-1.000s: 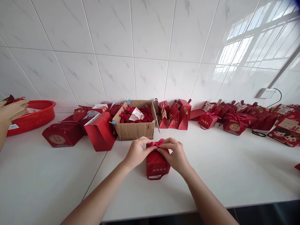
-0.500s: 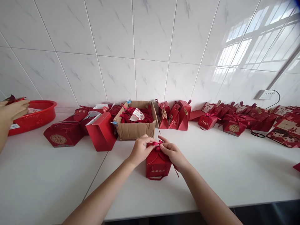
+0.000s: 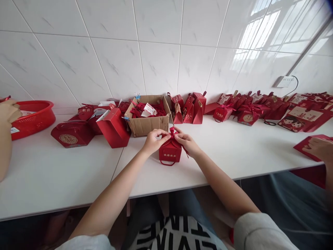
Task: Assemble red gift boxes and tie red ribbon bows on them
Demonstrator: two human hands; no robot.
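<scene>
A small red gift box (image 3: 169, 155) with gold characters and a rope handle stands upright on the white table (image 3: 145, 180). On its top is a dark pink ribbon (image 3: 172, 131) shaped into a bow. My left hand (image 3: 154, 141) pinches the ribbon from the left, thumb and fingertips together. From the right, my right hand (image 3: 189, 143) pinches it too, thumb against fingers. A loose ribbon tail hangs by the box's right side, below my right hand. The knot itself is partly hidden by my fingers.
Behind the box stands a cardboard box (image 3: 148, 127) of red ribbons. Red gift boxes (image 3: 71, 134) line the left, others (image 3: 251, 114) the right. A red plastic basket (image 3: 36, 119) is far left. Co-workers' hands show at the left edge and at the right (image 3: 318, 149).
The view has tilted down, bringing my lap and the table's front edge in. Both hands stay at the ribbon, whose loop now stands higher. A co-worker's hand has appeared at right.
</scene>
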